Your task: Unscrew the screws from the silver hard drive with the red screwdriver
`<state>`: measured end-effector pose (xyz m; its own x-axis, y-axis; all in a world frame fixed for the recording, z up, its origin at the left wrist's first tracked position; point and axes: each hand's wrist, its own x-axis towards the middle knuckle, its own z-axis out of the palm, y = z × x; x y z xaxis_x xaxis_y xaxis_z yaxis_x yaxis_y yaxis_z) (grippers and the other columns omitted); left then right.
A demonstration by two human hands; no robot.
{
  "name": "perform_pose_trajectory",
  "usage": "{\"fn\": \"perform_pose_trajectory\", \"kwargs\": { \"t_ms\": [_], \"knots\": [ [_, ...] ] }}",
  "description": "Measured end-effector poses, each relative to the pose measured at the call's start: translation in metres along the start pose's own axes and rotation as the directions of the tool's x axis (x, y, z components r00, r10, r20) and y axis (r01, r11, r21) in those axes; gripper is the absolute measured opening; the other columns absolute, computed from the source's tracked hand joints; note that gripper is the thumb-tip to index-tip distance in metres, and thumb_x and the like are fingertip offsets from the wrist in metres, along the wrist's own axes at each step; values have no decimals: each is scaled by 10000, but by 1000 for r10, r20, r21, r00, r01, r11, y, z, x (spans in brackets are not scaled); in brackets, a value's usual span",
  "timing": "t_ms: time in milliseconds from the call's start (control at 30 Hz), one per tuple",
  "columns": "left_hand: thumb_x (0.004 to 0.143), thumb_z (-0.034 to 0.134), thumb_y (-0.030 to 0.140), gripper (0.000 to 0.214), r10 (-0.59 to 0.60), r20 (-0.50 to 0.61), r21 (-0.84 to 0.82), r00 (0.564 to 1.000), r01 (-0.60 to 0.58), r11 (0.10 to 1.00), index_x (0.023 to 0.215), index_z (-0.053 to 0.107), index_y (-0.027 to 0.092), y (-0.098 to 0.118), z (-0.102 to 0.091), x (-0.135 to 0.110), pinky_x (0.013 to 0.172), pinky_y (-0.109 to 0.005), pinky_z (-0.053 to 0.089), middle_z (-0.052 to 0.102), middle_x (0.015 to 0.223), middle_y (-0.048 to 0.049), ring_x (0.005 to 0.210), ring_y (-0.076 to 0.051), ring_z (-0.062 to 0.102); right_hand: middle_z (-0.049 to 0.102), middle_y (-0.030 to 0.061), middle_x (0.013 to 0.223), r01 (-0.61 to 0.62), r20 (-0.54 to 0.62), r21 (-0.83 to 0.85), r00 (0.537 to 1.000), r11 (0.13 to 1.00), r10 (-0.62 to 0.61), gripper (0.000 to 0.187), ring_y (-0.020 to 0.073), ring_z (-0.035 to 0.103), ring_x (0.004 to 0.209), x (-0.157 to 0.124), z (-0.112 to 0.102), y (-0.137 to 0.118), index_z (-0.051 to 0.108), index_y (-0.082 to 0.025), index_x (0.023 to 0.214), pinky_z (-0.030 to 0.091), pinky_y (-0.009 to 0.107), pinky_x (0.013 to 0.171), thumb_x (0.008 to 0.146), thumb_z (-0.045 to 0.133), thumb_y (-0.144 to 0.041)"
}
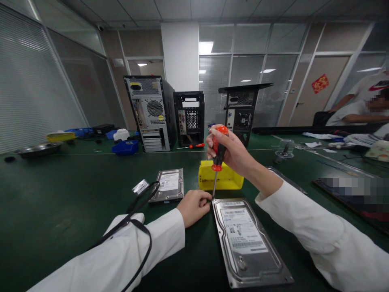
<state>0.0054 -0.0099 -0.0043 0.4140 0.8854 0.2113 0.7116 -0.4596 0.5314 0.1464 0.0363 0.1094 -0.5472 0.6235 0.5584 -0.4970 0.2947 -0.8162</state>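
Observation:
A screwdriver (219, 148) with a red and black handle stands nearly upright in my right hand (232, 152), whose fingers are wrapped round the handle. Its shaft points down to the far left corner of a silver hard drive (243, 239), which lies flat with its label up. My left hand (196, 207) rests on the table beside that corner, fingers curled together close to the screwdriver tip. Whatever the left fingertips may pinch is too small to make out. Just beyond the tip sits a yellow bin (206, 176); its inside is partly hidden by my right hand.
A second hard drive (168, 184) lies left of my left hand, near a black strap (138, 202) on my sleeve. Computer cases (154, 109) stand at the back, with another screwdriver (194, 146) before them. A blue bin (124, 148) is at left. A person sits far right.

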Motion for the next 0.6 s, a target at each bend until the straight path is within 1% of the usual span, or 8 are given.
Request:
{"fn": "perform_pose_trajectory", "kwargs": {
  "t_ms": [67, 133, 200, 333, 400, 500, 567, 600],
  "knots": [
    [766, 495, 168, 172, 5, 0, 11, 1000, -5, 1000, 789, 665, 148, 0, 0, 0, 565, -200, 311, 410, 553, 47, 561, -104, 431, 469, -33, 711, -14, 4, 13, 1000, 1000, 14, 303, 65, 476, 547, 0, 1, -1, 514, -204, 950, 484, 247, 580, 826, 485, -479],
    [771, 492, 168, 164, 16, 0, 27, 1000, -16, 1000, 769, 654, 149, -1, 0, 0, 565, -197, 313, 409, 552, 48, 562, -101, 436, 493, -8, 765, -36, 8, 9, 999, 999, 36, 343, 83, 509, 604, -1, 0, -1, 538, -194, 1017, 497, 260, 614, 841, 451, -475],
    [783, 485, 171, 165, 30, 0, 48, 1000, -30, 998, 754, 647, 150, -1, 1, 0, 561, -195, 316, 401, 549, 50, 556, -98, 434, 513, -1, 783, -47, -1, -12, 999, 999, 47, 327, 90, 530, 641, -1, -2, 0, 547, -196, 1044, 503, 249, 623, 828, 504, -437],
    [811, 468, 168, 186, 70, 1, 118, 998, -70, 991, 750, 643, 152, -2, 2, 0, 552, -194, 331, 402, 546, 49, 545, -96, 438, 541, -25, 731, -17, -49, -53, 999, 998, 14, 257, 81, 545, 641, 0, -5, 4, 512, -198, 908, 502, 226, 626, 754, 646, -354],
    [812, 477, 156, 176, 96, 6, 171, 995, -96, 981, 772, 648, 155, -1, 0, -1, 560, -198, 349, 435, 561, 43, 560, -101, 458, 536, -52, 689, 8, -59, -58, 998, 998, -11, 291, 75, 549, 619, -1, -5, 3, 458, -212, 875, 494, 222, 621, 719, 690, -296],
    [810, 495, 139, 167, 153, 4, 282, 988, -148, 948, 835, 656, 174, 2, -10, -1, 620, -223, 383, 534, 704, 3, 707, -140, 510, 477, -82, 590, 17, -39, -52, 999, 999, -19, 310, 67, 511, 531, -1, -3, 1, 426, -219, 862, 467, 212, 562, 716, 687, -300],
    [829, 482, 136, 212, 199, -19, 369, 980, -178, 912, 943, 649, 197, 3, -21, 0, 718, -273, 402, 562, 867, -37, 869, -186, 494, 463, -71, 586, 0, -16, -40, 1000, 999, -1, 267, 67, 482, 506, -1, -2, -2, 442, -209, 867, 461, 220, 538, 770, 603, -399],
    [839, 469, 134, 229, 210, -46, 413, 977, -173, 894, 974, 644, 195, 4, -26, 0, 764, -312, 401, 554, 904, -57, 903, -207, 471, 471, -58, 609, -10, -5, -33, 1000, 999, 10, 267, 71, 481, 514, -1, -2, -3, 457, -203, 879, 467, 230, 540, 800, 540, -444]
  ]
}}
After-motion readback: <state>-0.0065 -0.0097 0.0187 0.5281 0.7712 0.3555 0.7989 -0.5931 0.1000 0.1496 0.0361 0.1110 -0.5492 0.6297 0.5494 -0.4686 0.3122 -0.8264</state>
